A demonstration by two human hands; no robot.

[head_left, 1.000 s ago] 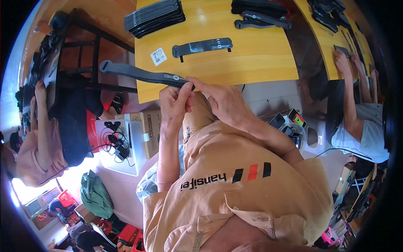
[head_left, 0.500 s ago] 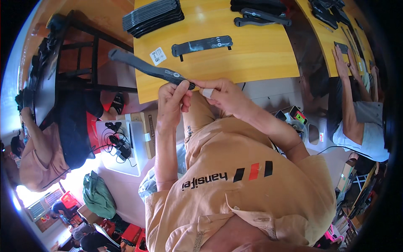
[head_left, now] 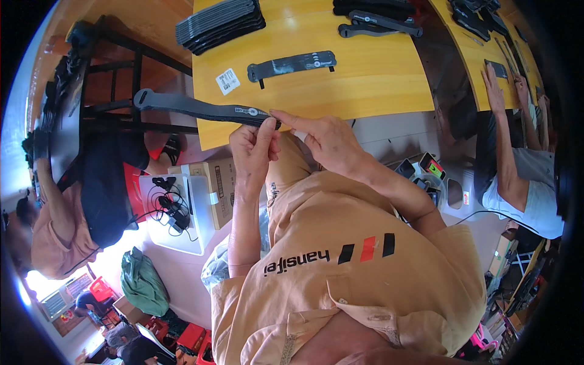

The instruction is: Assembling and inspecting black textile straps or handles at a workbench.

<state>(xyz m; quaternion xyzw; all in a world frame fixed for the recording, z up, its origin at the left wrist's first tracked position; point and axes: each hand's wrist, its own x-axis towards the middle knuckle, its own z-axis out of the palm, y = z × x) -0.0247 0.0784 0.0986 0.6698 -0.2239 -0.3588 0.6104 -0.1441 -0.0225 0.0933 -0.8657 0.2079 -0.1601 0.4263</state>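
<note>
A stack of dark grey fabric straps [head_left: 194,108] lies across the near left part of the yellow table, with a rounded, slotted end pointing left. My left hand [head_left: 250,151] is closed on the right end of this stack, the thumb on top. My right hand [head_left: 336,143] has its index finger stretched to the edge of that same end, touching it; its thumb is apart and the other fingers are curled. Beyond my hands a single grey strap [head_left: 292,66] lies on a small dark support. A white printed label [head_left: 227,81] is stuck to the table left of it.
On the yellow table [head_left: 377,85], a thick pile of dark straps [head_left: 219,25] stands far left and looser straps [head_left: 380,23] far right. Below left are a cardboard box [head_left: 220,188] and a clear bin [head_left: 193,240] with black cables. Co-workers sit at both sides.
The strap stack has swung flatter, its free end moving left and down. My right index finger has straightened along the held end; the white wrap seen on that hand no longer shows.
</note>
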